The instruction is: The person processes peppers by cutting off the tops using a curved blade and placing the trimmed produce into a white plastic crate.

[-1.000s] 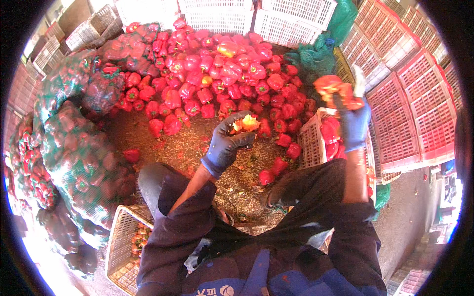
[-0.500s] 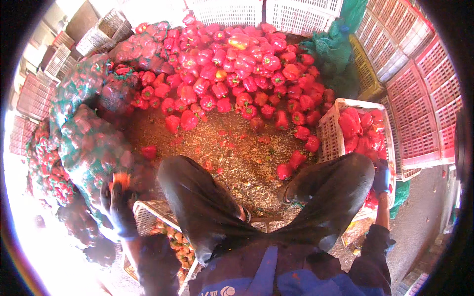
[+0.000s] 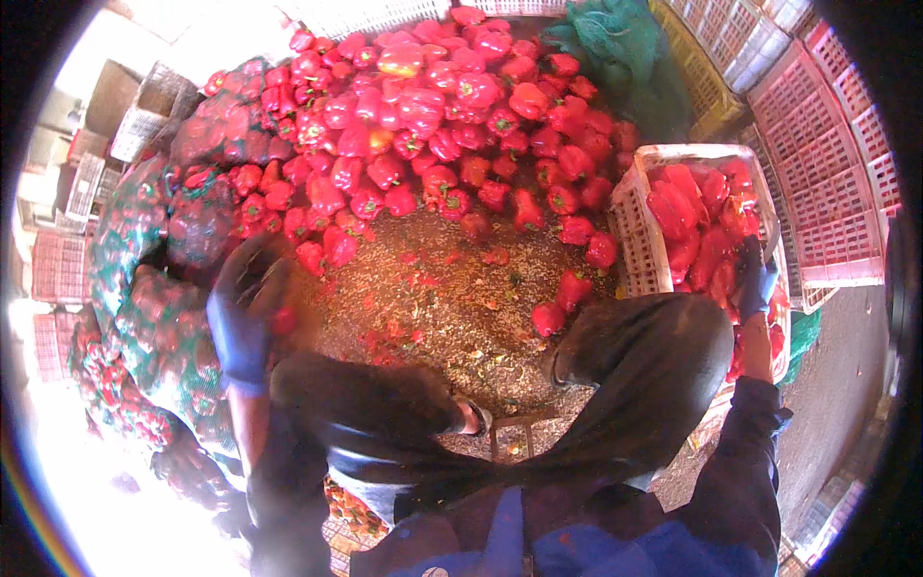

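Note:
My left hand [image 3: 248, 313], in a blue and dark glove, hovers beyond my left knee with its fingers apart and slightly blurred. Close beside it, partly covered by the fingers, is a single red bell pepper [image 3: 285, 320]. My right hand [image 3: 757, 281], gloved alike, rests at the right side of a pale plastic crate [image 3: 626, 234], against the red peppers [image 3: 710, 226] filling it. Its fingers are curled, and a thin greyish edge shows by them; what they hold is unclear. Ahead spreads a big heap of red bell peppers [image 3: 420, 111].
Green mesh sacks of peppers [image 3: 173, 313] line the left side. Stacked red crates [image 3: 817, 159] and a yellow crate [image 3: 707, 87] stand at right, with green netting [image 3: 625, 48] behind the heap. Loose peppers [image 3: 548, 318] lie by my right foot; seeds litter the floor [image 3: 452, 288].
My left hand has moved forward from beside the low crate at my left, where something orange showed at it, to the lone pepper. My right hand stays at the crate; the view has shifted.

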`<control>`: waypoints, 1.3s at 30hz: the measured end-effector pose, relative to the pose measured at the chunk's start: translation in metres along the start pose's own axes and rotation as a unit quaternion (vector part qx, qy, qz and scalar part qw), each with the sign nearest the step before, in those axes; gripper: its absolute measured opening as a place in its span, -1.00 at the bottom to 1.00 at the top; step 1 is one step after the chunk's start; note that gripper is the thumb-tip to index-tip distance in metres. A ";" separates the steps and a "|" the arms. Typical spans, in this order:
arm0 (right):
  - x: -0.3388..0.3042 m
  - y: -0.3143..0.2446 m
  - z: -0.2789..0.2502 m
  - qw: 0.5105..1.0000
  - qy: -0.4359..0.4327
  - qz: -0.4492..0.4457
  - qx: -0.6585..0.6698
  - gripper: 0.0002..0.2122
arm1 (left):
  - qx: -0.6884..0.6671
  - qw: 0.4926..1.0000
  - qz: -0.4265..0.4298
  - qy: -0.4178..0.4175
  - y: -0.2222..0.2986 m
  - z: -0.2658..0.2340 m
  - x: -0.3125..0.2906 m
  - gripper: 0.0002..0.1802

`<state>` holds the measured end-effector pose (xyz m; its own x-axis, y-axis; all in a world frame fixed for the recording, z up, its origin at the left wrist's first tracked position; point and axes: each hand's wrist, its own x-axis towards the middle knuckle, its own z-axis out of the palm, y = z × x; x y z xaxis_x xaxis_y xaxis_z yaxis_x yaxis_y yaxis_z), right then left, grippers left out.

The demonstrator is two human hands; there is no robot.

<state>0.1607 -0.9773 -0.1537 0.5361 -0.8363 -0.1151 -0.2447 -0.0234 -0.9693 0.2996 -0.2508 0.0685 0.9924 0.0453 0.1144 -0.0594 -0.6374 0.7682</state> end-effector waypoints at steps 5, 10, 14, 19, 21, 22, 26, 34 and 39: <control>-0.018 -0.013 0.042 0.995 0.043 -0.079 -0.037 -0.77 | 0.211 0.942 0.101 -0.239 -0.086 0.207 0.096 -0.28; -0.003 0.010 0.026 0.989 0.088 -0.078 -0.086 -0.73 | 0.308 0.872 0.185 -0.332 -0.169 0.332 0.082 -0.09; 0.004 0.016 0.024 0.993 0.067 -0.085 -0.040 -0.74 | 0.375 0.847 0.178 -0.333 -0.184 0.386 0.087 -0.13; -0.003 0.022 0.009 0.993 0.083 -0.073 -0.032 -0.76 | 0.316 0.891 0.068 -0.318 -0.166 0.414 0.066 -0.31; -0.003 0.010 0.020 0.993 0.083 -0.064 -0.056 -0.80 | 0.115 0.956 0.021 -0.268 -0.182 0.401 0.073 -0.25; 0.000 0.007 0.036 0.994 0.063 -0.080 -0.039 -0.81 | 0.016 0.973 -0.002 -0.230 -0.196 0.386 0.076 -0.22; 0.008 0.019 0.021 0.989 0.054 -0.101 -0.091 -0.80 | -0.276 0.939 -0.057 -0.195 -0.122 0.344 0.084 -0.15; -0.034 -0.121 0.046 0.992 -0.007 -0.121 0.031 -0.76 | -0.266 0.914 0.289 -0.096 0.072 0.200 0.062 -0.11; -0.193 -0.273 0.154 0.900 -0.392 -0.186 0.046 -0.65 | -0.245 0.892 0.377 -0.043 0.123 0.131 0.023 -0.10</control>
<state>0.2488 -0.7254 0.1000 0.9811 -0.1360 0.1377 0.1176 -0.1462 -0.9822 0.3297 -0.4288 0.0832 0.6537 -0.3277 0.6821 -0.7326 -0.0485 0.6789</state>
